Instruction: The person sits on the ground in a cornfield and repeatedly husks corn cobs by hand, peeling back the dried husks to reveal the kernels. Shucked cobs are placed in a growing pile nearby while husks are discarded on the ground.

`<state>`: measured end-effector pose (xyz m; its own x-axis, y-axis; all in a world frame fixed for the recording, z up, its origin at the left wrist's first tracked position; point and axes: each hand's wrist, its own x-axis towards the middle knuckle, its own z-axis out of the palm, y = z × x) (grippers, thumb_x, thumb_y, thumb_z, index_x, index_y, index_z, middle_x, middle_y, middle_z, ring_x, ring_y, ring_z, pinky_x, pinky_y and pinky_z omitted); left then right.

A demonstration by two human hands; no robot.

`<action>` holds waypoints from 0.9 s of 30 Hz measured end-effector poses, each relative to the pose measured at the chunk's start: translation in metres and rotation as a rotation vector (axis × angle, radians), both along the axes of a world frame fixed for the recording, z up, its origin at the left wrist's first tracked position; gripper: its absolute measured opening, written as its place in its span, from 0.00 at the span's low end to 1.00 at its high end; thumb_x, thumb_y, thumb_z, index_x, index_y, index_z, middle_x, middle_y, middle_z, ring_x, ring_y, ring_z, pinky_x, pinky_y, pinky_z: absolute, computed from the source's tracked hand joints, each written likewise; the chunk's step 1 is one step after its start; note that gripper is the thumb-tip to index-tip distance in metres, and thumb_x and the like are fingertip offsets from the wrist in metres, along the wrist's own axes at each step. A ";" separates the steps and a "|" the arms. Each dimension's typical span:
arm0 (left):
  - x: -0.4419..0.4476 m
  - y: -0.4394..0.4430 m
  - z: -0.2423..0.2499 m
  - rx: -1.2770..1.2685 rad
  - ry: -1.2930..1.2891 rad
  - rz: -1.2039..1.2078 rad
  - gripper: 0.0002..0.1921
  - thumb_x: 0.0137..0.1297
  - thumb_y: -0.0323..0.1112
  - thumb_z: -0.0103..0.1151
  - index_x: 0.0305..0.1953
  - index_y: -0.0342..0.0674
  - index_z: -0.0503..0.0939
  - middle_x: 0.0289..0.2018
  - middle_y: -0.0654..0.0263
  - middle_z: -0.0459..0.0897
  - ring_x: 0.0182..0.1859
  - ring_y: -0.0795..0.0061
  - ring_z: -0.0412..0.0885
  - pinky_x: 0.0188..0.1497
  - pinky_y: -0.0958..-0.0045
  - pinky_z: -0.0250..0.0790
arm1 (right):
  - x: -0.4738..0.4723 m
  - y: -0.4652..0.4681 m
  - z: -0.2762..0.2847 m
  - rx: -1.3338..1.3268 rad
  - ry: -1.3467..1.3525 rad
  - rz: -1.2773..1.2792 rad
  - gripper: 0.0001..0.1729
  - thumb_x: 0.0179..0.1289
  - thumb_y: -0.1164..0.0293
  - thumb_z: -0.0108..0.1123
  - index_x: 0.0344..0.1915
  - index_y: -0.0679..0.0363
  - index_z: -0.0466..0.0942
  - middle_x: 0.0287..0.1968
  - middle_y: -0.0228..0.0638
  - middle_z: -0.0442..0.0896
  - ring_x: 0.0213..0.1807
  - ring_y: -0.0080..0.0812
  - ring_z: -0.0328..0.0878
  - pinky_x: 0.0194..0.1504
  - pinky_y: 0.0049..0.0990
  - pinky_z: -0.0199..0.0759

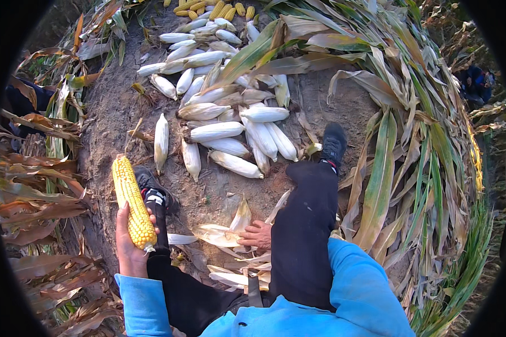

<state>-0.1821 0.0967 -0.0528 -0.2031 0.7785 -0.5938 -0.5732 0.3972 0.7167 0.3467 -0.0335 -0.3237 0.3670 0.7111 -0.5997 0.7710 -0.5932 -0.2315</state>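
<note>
My left hand (130, 248) is closed around the lower part of a bare yellow corn cob (131, 198), held tilted beside my left shoe. Between my legs, my right hand (258, 236) touches loose pale corn husks (219, 235); part of it is hidden behind my right leg, and whether it grips a husk does not show. Past my feet lies a heap of corn ears in white husks (217, 131). One husked ear (161, 141) stands apart from the heap, near my left shoe. Husked yellow cobs (223, 10) lie at the heap's far end.
Cut corn stalks with long leaves (409, 105) are piled along the right. Dry brown leaves (38, 202) cover the left side. My black shoes (334, 145) rest on bare soil (109, 109). A person (476, 84) is at the far right, and dark clothing (27, 99) shows at the left.
</note>
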 end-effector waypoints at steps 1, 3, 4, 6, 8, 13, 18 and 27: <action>0.006 0.005 0.000 -0.041 -0.027 0.010 0.25 0.67 0.53 0.53 0.53 0.38 0.71 0.33 0.58 0.79 0.32 0.68 0.81 0.25 0.67 0.77 | 0.007 0.004 -0.003 -0.023 -0.014 -0.011 0.16 0.65 0.67 0.53 0.50 0.59 0.77 0.47 0.47 0.82 0.47 0.47 0.80 0.46 0.39 0.74; 0.016 0.014 -0.001 -0.070 -0.002 -0.020 0.25 0.67 0.53 0.53 0.52 0.37 0.71 0.33 0.58 0.78 0.31 0.67 0.80 0.25 0.66 0.77 | 0.015 -0.001 -0.009 -0.078 -0.031 -0.031 0.16 0.65 0.67 0.53 0.50 0.59 0.77 0.47 0.47 0.82 0.47 0.47 0.80 0.46 0.39 0.74; 0.020 0.019 -0.002 -0.094 -0.015 -0.032 0.25 0.67 0.53 0.53 0.52 0.37 0.71 0.33 0.58 0.78 0.31 0.67 0.80 0.25 0.66 0.77 | 0.019 -0.007 -0.010 -0.106 -0.026 -0.035 0.16 0.65 0.66 0.53 0.50 0.59 0.77 0.47 0.47 0.82 0.47 0.47 0.80 0.46 0.39 0.74; 0.027 0.026 -0.002 -0.123 -0.029 -0.037 0.25 0.67 0.53 0.53 0.51 0.36 0.71 0.33 0.58 0.78 0.31 0.67 0.80 0.25 0.66 0.77 | 0.023 -0.024 -0.010 -0.161 -0.021 -0.038 0.16 0.65 0.66 0.53 0.50 0.59 0.77 0.46 0.47 0.82 0.47 0.47 0.80 0.46 0.39 0.75; 0.033 0.031 -0.002 -0.111 -0.048 -0.059 0.24 0.68 0.52 0.52 0.50 0.35 0.71 0.34 0.57 0.79 0.31 0.66 0.81 0.26 0.66 0.78 | 0.025 -0.044 -0.007 -0.202 -0.002 -0.038 0.16 0.65 0.66 0.53 0.49 0.59 0.77 0.46 0.47 0.82 0.47 0.47 0.80 0.47 0.39 0.75; 0.041 0.032 -0.005 -0.033 -0.083 -0.131 0.23 0.68 0.52 0.52 0.49 0.36 0.71 0.33 0.58 0.79 0.31 0.65 0.82 0.26 0.65 0.79 | 0.017 -0.095 0.012 -0.256 0.054 -0.027 0.16 0.65 0.66 0.53 0.49 0.60 0.78 0.46 0.48 0.82 0.47 0.47 0.81 0.47 0.39 0.75; 0.036 0.021 -0.014 -0.026 -0.078 -0.147 0.22 0.67 0.51 0.54 0.49 0.36 0.71 0.31 0.57 0.80 0.29 0.66 0.83 0.24 0.65 0.79 | 0.004 -0.140 0.034 -0.223 0.121 -0.026 0.16 0.65 0.66 0.54 0.48 0.60 0.78 0.46 0.48 0.82 0.47 0.47 0.81 0.47 0.40 0.75; -0.001 -0.011 -0.027 -0.006 -0.006 -0.130 0.24 0.63 0.50 0.61 0.52 0.40 0.69 0.30 0.60 0.79 0.26 0.63 0.82 0.23 0.60 0.77 | -0.008 -0.224 0.059 -0.154 0.189 0.009 0.16 0.64 0.65 0.54 0.48 0.61 0.79 0.46 0.49 0.83 0.47 0.47 0.81 0.48 0.40 0.75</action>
